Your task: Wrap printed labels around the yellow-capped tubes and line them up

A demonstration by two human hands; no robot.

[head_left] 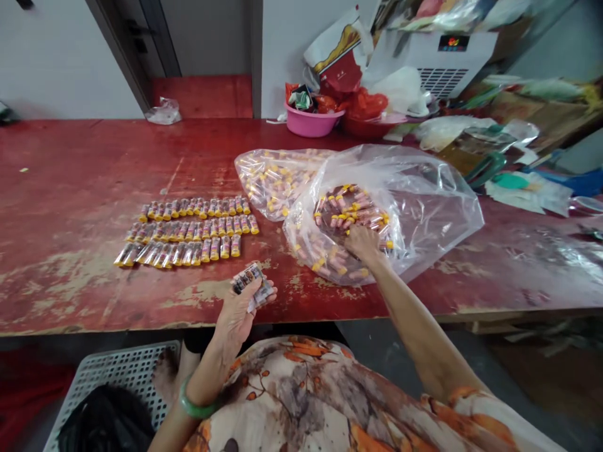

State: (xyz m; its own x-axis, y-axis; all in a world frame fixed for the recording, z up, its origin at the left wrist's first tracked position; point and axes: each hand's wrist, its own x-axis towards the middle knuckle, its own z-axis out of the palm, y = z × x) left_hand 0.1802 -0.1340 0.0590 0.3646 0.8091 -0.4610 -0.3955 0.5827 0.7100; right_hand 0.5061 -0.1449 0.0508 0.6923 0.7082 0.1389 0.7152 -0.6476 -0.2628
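My left hand (pixel 240 307) is closed around a small stack of printed labels (pixel 254 285), thumb on top, above the table's front edge. My right hand (pixel 363 243) reaches into the mouth of an open clear plastic bag (pixel 433 194). Its fingers are curled down among small pink tubes with yellow caps (pixel 351 213); their tips are hidden, and what they grip does not show. Left of the bags, similar tubes with dark printed wraps (pixel 188 231) lie side by side in three rows, yellow ends toward me.
Behind the open bag lies a second clear bag of yellow-capped tubes (pixel 273 182). A pink basin (pixel 311 122) with packets stands at the back of the worn red table (pixel 70 182). Clutter and a pitcher (pixel 475 154) crowd the right. Below left is a white perforated crate (pixel 94 370) with a black bag.
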